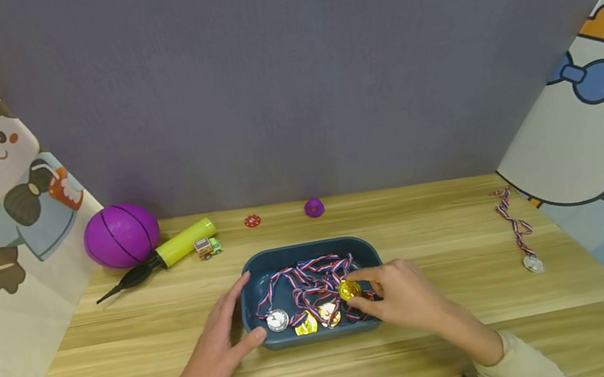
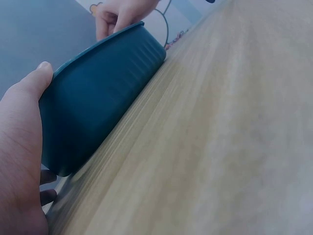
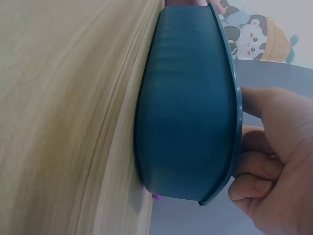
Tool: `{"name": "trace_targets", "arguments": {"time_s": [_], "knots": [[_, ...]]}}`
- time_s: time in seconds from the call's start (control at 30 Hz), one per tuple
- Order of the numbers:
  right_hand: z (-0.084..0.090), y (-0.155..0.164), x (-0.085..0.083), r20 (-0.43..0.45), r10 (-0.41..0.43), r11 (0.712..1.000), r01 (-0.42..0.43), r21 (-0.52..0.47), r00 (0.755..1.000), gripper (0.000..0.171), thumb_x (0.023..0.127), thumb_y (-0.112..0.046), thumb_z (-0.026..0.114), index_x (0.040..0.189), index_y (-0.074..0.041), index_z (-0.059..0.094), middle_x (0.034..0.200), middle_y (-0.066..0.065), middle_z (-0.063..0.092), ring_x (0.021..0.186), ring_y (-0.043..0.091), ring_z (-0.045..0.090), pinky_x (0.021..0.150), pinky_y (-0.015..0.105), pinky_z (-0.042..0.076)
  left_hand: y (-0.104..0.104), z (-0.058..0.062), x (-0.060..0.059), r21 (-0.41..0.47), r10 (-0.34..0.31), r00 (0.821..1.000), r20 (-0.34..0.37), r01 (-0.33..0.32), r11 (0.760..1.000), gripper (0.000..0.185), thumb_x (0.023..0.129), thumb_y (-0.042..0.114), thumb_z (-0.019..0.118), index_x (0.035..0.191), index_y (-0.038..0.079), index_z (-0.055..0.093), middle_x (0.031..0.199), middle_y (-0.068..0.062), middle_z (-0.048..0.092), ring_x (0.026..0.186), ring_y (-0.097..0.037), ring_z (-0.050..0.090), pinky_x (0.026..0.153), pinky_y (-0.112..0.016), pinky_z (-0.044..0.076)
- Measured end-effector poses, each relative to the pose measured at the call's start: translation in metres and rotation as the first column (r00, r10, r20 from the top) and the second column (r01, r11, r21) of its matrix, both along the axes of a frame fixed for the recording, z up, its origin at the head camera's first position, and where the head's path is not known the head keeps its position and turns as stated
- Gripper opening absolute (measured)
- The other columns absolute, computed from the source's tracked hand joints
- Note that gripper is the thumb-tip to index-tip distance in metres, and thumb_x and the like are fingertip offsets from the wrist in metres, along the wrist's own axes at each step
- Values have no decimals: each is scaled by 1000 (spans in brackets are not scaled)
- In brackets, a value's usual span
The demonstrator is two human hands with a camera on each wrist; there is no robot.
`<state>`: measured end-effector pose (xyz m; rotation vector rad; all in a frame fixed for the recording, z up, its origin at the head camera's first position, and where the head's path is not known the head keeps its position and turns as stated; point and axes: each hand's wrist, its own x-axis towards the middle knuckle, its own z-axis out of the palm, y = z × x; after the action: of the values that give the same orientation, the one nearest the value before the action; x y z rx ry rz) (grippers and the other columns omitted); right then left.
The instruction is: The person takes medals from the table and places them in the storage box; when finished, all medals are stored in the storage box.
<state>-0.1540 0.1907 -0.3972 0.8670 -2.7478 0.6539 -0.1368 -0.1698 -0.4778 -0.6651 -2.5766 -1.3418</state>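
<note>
While the left hand [image 1: 218,351] braces the blue tub [image 1: 256,271] with straight fingers, the right hand [image 1: 402,295] pinches a gold medal [image 1: 349,289]; lift slowly, freeing tangled ribbons [image 1: 309,281]

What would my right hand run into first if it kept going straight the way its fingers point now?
Probably the tangled medal ribbons in the blue tub. The right hand points left across the tub, pinching a gold medal. Past the ribbons comes the tub's left wall; depth is uncertain.

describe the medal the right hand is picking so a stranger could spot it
Find the blue tub mid-table, steadied by the left hand. Its right side holds a gold medal pinched by the right hand. Unlike the other medals, it sits raised against the fingertips.
</note>
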Motion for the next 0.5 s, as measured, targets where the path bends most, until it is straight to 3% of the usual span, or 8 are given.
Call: {"name": "trace_targets", "arguments": {"time_s": [0.5], "knots": [[-1, 6, -1, -22, -7, 1000, 7, -22, 1000, 35, 94, -26, 92, 122, -6, 86, 51, -24, 23, 47, -11, 14, 45, 17, 22, -1, -1, 0, -7, 2, 1000, -12, -2, 1000, 93, 101, 33, 79, 178, 31, 26, 176, -18, 40, 154, -54, 42, 114, -87, 33]]}}
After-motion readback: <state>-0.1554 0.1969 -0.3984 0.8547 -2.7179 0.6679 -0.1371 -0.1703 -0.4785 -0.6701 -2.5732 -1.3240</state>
